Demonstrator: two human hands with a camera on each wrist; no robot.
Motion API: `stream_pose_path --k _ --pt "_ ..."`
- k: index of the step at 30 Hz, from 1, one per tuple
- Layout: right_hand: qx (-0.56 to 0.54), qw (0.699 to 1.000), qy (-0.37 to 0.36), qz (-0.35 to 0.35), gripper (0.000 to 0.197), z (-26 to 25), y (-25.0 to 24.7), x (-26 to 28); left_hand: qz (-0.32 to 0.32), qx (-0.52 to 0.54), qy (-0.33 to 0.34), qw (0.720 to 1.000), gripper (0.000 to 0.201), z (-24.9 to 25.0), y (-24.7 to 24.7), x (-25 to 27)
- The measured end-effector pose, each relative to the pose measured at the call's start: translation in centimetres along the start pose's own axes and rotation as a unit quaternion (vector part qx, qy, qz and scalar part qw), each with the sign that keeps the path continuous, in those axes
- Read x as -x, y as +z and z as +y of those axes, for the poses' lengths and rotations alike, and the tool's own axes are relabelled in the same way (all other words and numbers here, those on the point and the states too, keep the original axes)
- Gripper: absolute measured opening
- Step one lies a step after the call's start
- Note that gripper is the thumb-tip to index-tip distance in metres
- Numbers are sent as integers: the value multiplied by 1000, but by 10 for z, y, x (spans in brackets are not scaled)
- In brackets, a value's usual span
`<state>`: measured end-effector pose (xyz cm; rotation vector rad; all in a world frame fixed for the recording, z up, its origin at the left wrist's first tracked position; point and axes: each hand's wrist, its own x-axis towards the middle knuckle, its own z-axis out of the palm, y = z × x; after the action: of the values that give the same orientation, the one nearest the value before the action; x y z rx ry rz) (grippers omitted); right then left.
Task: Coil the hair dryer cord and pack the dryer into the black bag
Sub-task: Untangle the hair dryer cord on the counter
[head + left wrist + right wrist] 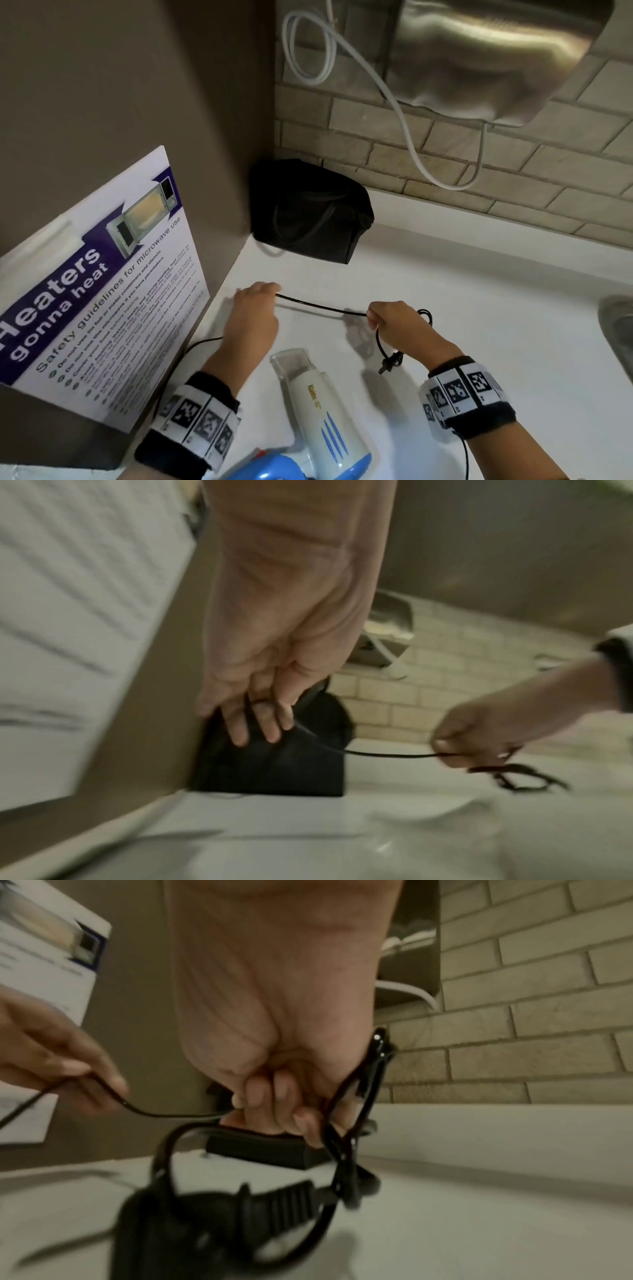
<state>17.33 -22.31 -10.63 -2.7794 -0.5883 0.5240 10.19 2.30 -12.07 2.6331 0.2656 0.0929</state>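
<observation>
A white and blue hair dryer (320, 414) lies on the white counter (479, 335) between my forearms. Its black cord (322, 306) stretches taut between both hands. My left hand (255, 310) pinches the cord (377, 754) with curled fingers (270, 723). My right hand (394, 325) grips several coiled loops of cord (339, 1123), and the plug (388, 363) dangles below it, large and blurred in the right wrist view (274, 1202). The black bag (308, 212) stands in the far corner against the wall, beyond both hands (274, 764).
A microwave safety poster (102, 291) leans on the brown wall at left. A steel hand dryer (496, 58) with a white cable (411, 137) hangs on the brick wall above. A sink rim (616, 329) shows at the right edge.
</observation>
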Motion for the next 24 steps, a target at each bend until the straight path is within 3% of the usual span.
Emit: stream_pose_path --k 2,4,7,10,15,18,21,24 --pt "-3 1000 -14 9 29 -12 -12 8 -17 -72 72 995 58 30 -1 4" --pt "-42 998 -38 27 29 -22 -23 14 -41 -83 143 985 45 54 7 6" --pt "-78 993 -83 39 29 -34 -35 26 -87 -1 170 981 29 73 11 10" --pt "-79 987 -133 34 23 -34 -45 35 -58 219 118 967 26 76 -2 14" --pt "-212 968 -132 -7 17 -27 -48 44 -14 428 5 904 28 65 -28 11" --pt "-334 935 -119 -16 26 -33 -50 46 -23 463 -27 885 29 58 -32 10" --pt "-373 919 -117 -44 34 -37 -50 48 -21 480 -58 875 26 51 -29 10" --pt "-424 897 -115 -45 26 -38 -48 50 -12 570 -97 816 26 45 -33 5"
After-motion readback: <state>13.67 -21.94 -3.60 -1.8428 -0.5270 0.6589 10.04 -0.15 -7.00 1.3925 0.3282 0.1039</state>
